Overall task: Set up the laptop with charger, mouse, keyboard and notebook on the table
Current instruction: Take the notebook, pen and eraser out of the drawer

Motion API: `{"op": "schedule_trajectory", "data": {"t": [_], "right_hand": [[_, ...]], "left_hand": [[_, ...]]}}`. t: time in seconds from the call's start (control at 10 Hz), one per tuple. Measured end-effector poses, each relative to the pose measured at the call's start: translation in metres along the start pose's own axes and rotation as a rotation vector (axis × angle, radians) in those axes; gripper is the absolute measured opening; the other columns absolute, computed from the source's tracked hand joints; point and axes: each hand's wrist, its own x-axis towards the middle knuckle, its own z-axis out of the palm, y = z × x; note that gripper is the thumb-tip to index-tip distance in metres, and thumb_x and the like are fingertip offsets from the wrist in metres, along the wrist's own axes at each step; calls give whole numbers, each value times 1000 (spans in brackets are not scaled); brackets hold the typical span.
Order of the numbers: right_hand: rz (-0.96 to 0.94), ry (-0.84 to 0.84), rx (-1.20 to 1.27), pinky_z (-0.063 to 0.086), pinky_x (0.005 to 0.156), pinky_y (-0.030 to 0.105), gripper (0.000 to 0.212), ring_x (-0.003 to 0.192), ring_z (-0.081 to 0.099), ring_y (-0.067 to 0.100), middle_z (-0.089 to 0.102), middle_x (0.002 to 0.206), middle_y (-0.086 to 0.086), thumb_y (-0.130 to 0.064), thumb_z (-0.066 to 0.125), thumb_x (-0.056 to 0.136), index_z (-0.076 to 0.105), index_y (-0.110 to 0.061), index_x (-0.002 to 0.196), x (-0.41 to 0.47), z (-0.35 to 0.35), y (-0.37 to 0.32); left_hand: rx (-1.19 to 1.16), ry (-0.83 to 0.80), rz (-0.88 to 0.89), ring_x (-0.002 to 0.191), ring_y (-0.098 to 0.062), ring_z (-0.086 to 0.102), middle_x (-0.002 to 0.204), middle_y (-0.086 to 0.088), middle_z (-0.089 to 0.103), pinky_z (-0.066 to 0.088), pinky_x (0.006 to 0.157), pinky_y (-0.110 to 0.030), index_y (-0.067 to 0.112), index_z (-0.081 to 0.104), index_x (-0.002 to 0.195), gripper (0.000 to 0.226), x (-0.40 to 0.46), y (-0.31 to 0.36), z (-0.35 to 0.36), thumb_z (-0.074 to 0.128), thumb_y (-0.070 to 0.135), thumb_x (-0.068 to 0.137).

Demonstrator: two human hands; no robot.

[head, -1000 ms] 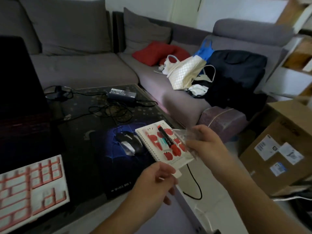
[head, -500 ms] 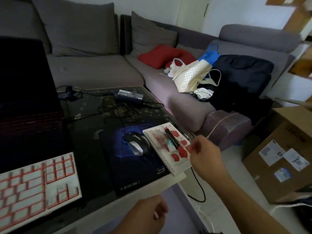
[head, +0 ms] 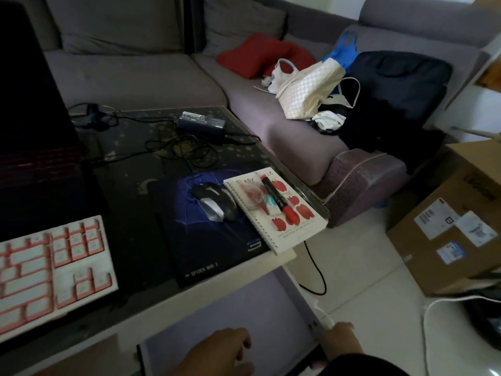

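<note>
The dark open laptop (head: pixel 32 137) stands at the table's left, with the white and pink keyboard (head: pixel 46 272) in front of it. The charger brick (head: pixel 201 122) and its tangled cable lie at the far side. A black and silver mouse (head: pixel 214 202) rests on a dark mouse pad (head: pixel 208 253). The apple-print spiral notebook (head: pixel 291 226) lies at the table's right edge, carrying a red and black pen (head: pixel 277 198), an eraser (head: pixel 271 207) and a clear wrapper (head: pixel 249 196). My left hand (head: pixel 219 354) hangs empty below the table's front edge. Only a bit of my right hand (head: pixel 342 339) shows; its fingers are hidden.
A grey corner sofa (head: pixel 284 126) wraps the far and right sides, holding red cushions, a cream bag (head: pixel 309 90) and dark clothes. A cardboard box (head: pixel 458 226) sits on the floor at the right. A black cable (head: pixel 315 267) hangs off the table edge.
My right hand has let go of the clear wrapper onto the notebook and pulled back toward me. My left hand has dropped below the table edge.
</note>
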Motion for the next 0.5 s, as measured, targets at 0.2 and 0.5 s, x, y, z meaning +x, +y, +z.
{"op": "schedule_trajectory", "data": {"t": [0.2, 0.5], "right_hand": [[-188, -141, 406, 64, 52, 44, 52, 69, 77, 37, 63, 108, 24, -25, 73, 96, 36, -5, 126, -37, 9, -60], [-212, -495, 716, 64, 86, 43, 60, 106, 74, 33, 66, 127, 23, 13, 61, 95, 45, -8, 149, -39, 48, -105]], "left_hand": [[79, 186, 61, 119, -20, 58, 133, 4, 55, 46, 95, -28, 27, 58, 130, 29, 10, 1, -7, 54, 23, 101], [-42, 170, -200, 149, -19, 39, 165, 1, 36, 32, 121, -32, 26, 23, 162, 67, 32, -41, -4, 52, 35, 103]]}}
